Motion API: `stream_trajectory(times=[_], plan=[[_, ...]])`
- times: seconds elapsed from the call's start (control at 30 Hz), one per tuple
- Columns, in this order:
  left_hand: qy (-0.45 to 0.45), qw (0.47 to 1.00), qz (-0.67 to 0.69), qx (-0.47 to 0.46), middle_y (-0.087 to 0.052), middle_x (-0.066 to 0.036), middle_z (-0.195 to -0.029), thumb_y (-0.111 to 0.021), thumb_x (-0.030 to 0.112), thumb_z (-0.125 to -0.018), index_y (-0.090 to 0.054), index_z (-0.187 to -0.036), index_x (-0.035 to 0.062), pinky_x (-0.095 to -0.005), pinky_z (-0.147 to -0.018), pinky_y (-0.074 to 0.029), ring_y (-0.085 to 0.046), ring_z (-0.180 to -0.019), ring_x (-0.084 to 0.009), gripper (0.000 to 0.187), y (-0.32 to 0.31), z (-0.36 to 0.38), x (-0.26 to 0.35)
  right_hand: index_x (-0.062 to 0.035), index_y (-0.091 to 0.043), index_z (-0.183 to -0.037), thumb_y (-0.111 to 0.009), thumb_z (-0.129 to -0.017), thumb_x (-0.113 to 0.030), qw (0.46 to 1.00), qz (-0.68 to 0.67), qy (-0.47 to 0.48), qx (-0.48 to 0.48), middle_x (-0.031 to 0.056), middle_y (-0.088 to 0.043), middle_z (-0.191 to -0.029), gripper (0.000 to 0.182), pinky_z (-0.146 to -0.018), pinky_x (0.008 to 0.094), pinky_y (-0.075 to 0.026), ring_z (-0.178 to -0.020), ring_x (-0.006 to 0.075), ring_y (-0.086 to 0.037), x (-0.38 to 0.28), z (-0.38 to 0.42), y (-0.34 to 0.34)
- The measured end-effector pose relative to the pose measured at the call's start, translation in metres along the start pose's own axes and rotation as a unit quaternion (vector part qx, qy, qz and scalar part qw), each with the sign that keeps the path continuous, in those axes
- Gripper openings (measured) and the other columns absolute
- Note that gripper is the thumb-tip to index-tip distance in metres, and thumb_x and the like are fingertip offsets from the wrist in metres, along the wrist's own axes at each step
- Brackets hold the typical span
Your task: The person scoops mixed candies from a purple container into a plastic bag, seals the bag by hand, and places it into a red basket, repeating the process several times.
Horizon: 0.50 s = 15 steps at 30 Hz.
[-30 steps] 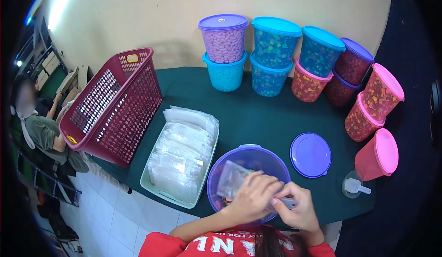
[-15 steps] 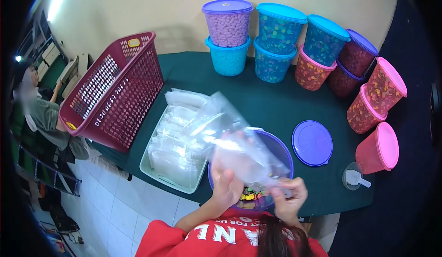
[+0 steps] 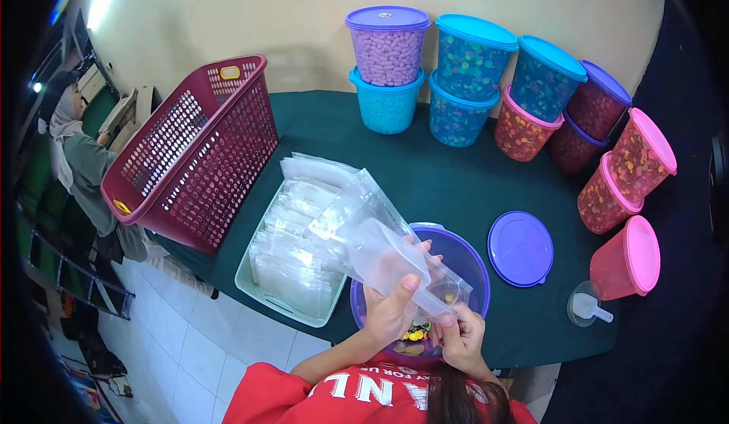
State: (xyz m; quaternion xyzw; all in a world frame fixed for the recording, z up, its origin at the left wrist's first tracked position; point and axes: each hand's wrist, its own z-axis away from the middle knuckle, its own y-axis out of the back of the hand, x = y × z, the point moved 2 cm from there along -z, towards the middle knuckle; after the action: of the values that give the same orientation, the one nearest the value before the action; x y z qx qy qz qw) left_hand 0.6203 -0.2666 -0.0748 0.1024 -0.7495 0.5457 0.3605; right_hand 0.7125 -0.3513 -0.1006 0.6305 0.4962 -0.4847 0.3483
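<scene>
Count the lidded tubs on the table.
10: purple-lidded tub on a blue one, two blue stacks beside, then a purple pair, two pink-lidded tubs and one pink tub lying over. None seem hidden.

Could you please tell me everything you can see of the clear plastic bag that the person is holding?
The plastic bag is clear, thin and glossy, with creases. It is held tilted above the purple tub of coloured candies, its far end toward the tray of bags. The left hand grips it from below, the right hand pinches its near corner.
</scene>
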Motion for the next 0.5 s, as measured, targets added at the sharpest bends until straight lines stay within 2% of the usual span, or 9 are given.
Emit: stream_trajectory(times=[0.07,0.23,0.3,0.37,0.43,0.47,0.5], plan=[[0.004,1.0,-0.003,-0.012,-0.04,-0.014,-0.118,-0.059,0.026,-0.078,-0.024,-0.125,0.005,-0.0436,-0.087,-0.04,-0.046,-0.104,-0.0251,0.063,0.0,0.001,-0.004,0.0044,-0.053,-0.083,-0.047,-0.085,-0.013,0.993,-0.112,-0.028,0.02,0.0023,-0.049,-0.052,0.018,-0.039,0.0197,-0.035,-0.043,0.0068,-0.045,0.002,-0.003,-0.001],[0.026,0.999,0.016,-0.019,-0.036,-0.014,-0.123,-0.061,0.026,-0.077,-0.023,-0.126,0.0052,-0.0452,-0.088,-0.038,-0.042,-0.109,-0.0274,0.066,0.002,-0.004,-0.006,0.0047,-0.055,-0.083,-0.047,-0.085,-0.014,0.995,-0.093,-0.041,0.001,0.0023,-0.049,-0.051,0.02,-0.039,0.0201,-0.036,-0.042,0.007,-0.045,-0.003,-0.015,0.002],[-0.022,0.994,-0.059,-0.093,-0.032,-0.016,-0.126,-0.055,0.048,-0.075,-0.02,-0.127,0.0023,-0.0454,-0.09,-0.036,-0.038,-0.113,-0.029,0.077,0.009,-0.011,0.004,0.0044,-0.056,-0.082,-0.048,-0.085,-0.013,0.997,-0.069,-0.038,-0.009,0.0029,-0.05,-0.05,0.02,-0.039,0.0205,-0.036,-0.041,0.0071,-0.045,-0.005,-0.021,0.01],[-0.102,0.982,-0.026,-0.155,-0.033,-0.019,-0.125,-0.039,0.073,-0.067,-0.024,-0.125,-0.0025,-0.0446,-0.09,-0.035,-0.035,-0.116,-0.0303,0.096,0.038,-0.017,0.025,0.0038,-0.057,-0.08,-0.048,-0.084,-0.013,0.999,-0.024,-0.044,-0.011,0.0021,-0.051,-0.049,0.02,-0.039,0.02,-0.036,-0.041,0.0068,-0.046,-0.007,-0.025,0.031],[-0.065,0.962,-0.239,-0.114,-0.043,-0.018,-0.115,-0.022,0.086,-0.054,-0.035,-0.116,-0.0063,-0.0407,-0.082,-0.042,-0.045,-0.106,-0.0272,0.112,0.055,-0.021,0.063,0.0032,-0.057,-0.076,-0.048,-0.083,-0.013,0.998,-0.011,-0.062,-0.027,0.0019,-0.051,-0.048,0.02,-0.038,0.0196,-0.035,-0.04,0.0062,-0.046,-0.011,-0.024,0.049],[-0.068,0.961,-0.241,-0.118,-0.043,-0.018,-0.115,-0.022,0.086,-0.054,-0.035,-0.116,-0.0063,-0.0407,-0.082,-0.042,-0.045,-0.106,-0.0272,0.112,0.052,-0.024,0.078,0.0032,-0.058,-0.075,-0.048,-0.082,-0.012,0.997,0.02,-0.062,-0.043,0.0023,-0.051,-0.047,0.019,-0.037,0.0195,-0.034,-0.04,0.0061,-0.046,-0.014,-0.025,0.056],[-0.04,0.936,-0.33,-0.116,-0.047,-0.015,-0.106,-0.028,0.081,-0.059,-0.04,-0.112,-0.005,-0.0384,-0.077,-0.045,-0.049,-0.096,-0.0245,0.102,0.046,-0.025,0.09,0.0032,-0.058,-0.075,-0.048,-0.082,-0.012,0.997,0.02,-0.058,-0.042,0.0023,-0.051,-0.047,0.019,-0.037,0.0195,-0.034,-0.04,0.0061,-0.046,-0.013,-0.028,0.06]])
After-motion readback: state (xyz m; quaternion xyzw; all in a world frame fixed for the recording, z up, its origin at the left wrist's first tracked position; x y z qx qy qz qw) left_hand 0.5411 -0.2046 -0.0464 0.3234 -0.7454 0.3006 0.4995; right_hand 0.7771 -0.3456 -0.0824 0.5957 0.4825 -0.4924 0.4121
